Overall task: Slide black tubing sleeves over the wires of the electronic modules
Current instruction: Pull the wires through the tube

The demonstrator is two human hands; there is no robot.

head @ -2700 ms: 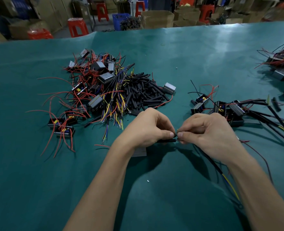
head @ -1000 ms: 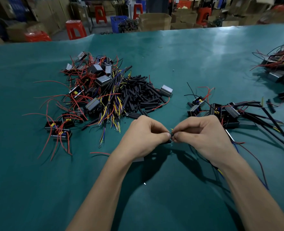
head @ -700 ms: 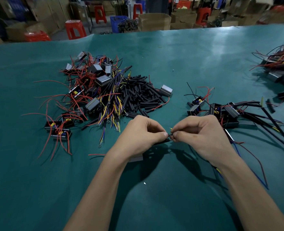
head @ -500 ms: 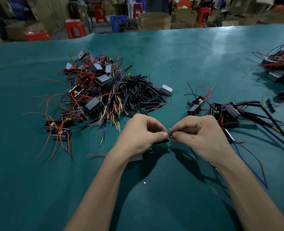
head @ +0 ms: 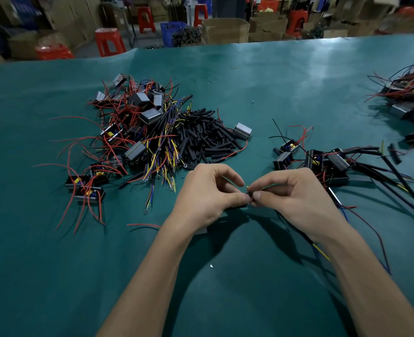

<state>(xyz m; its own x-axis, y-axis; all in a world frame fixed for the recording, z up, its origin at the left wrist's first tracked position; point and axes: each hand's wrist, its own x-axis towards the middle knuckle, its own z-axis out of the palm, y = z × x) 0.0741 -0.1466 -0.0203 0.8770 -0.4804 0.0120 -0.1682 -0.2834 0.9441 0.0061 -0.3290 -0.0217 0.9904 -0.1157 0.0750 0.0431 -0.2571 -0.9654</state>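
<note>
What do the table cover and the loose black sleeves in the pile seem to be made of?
Table cover: probably vinyl or a rubbery mat; smooth teal, soft sheen with light reflections. Black sleeves: likely matte plastic or rubber tubing; dull, cut into short straight lengths.

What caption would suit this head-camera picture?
Two hands, left hand and right hand, thread wires into a black sleeve above a green table.

Left hand: fingers curled, thumb and forefinger tips pinched together, knuckles up, pointing right.
Right hand: fingers curled, thumb and forefinger pinched, pointing left, mirroring the other.
Fingertips: the 2 pinches meet tip to tip at centre, thumbnails just beside each other.
Forearms: both bare, rising from the bottom edge, converging toward the wrists.
Wrists: straight, held just above the surface.
</note>
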